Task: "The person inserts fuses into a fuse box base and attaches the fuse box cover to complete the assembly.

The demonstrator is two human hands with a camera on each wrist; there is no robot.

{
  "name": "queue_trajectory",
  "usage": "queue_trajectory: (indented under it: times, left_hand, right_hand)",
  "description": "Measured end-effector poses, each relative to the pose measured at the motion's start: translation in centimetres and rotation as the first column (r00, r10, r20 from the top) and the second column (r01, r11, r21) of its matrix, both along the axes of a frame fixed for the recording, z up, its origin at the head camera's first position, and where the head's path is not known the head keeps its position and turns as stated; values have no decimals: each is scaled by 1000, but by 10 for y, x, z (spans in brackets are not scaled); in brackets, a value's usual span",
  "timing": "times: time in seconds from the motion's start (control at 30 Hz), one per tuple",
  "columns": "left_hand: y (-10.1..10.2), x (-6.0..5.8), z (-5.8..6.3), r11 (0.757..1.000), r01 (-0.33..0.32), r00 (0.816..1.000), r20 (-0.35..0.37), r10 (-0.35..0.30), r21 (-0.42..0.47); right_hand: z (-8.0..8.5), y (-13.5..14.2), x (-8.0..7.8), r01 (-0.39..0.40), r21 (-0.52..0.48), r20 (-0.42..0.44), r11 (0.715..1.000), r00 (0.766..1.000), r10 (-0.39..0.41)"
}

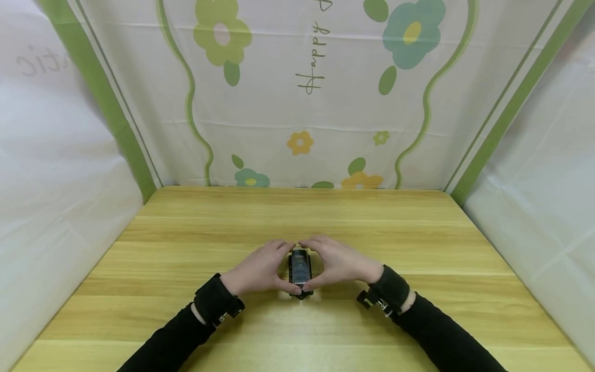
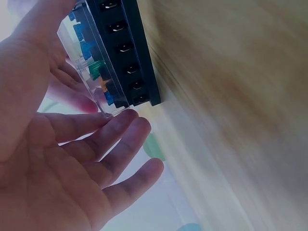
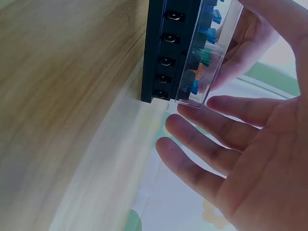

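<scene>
A small fuse box (image 1: 300, 267) stands on the table with its long side pointing away from me. It has a black base (image 2: 149, 62) with a row of metal terminals and a clear cover (image 3: 216, 67) over blue, green and orange blade fuses. From the left, my left hand (image 1: 261, 266) holds it, thumb at the near end and fingertips at the far end. My right hand (image 1: 343, 262) grips the same two ends from the right. In both wrist views, fingertips meet the cover's far edge; whether the cover is fully seated I cannot tell.
The light wood-grain table (image 1: 418, 222) extends around the fuse box. A white cloth (image 1: 279, 103) with printed flowers hangs behind its far edge, and white cloth walls (image 1: 65, 170) flank both sides. Black camera straps (image 1: 211, 298) circle the wrists.
</scene>
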State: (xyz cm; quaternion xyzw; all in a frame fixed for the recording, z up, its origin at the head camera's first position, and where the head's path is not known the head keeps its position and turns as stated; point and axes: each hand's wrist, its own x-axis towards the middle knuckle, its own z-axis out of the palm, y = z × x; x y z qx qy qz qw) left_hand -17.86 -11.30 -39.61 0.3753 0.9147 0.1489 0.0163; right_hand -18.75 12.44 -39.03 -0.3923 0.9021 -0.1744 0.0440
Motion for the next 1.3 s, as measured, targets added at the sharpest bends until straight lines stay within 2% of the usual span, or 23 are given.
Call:
queue_trajectory:
  times: [0.43, 0.67, 1.03, 1.3]
  left_hand:
    - [1, 0, -2, 1000, -9, 999, 34, 9, -2]
    - [1, 1, -1, 1000, -20, 996, 93, 18, 20]
    - [2, 1, -2, 999, -9, 993, 117, 3, 46]
    - [2, -1, -2, 997, 10, 991, 133, -20, 71]
  right_hand:
    - [-4, -1, -4, -47, -70, 54, 996, 997, 51]
    - [-3, -3, -4, -36, -66, 82, 997, 996, 41]
    - [-1, -2, -4, -27, -44, 80, 999, 996, 30]
    - [-1, -3, -6, -44, -78, 100, 996, 994, 52]
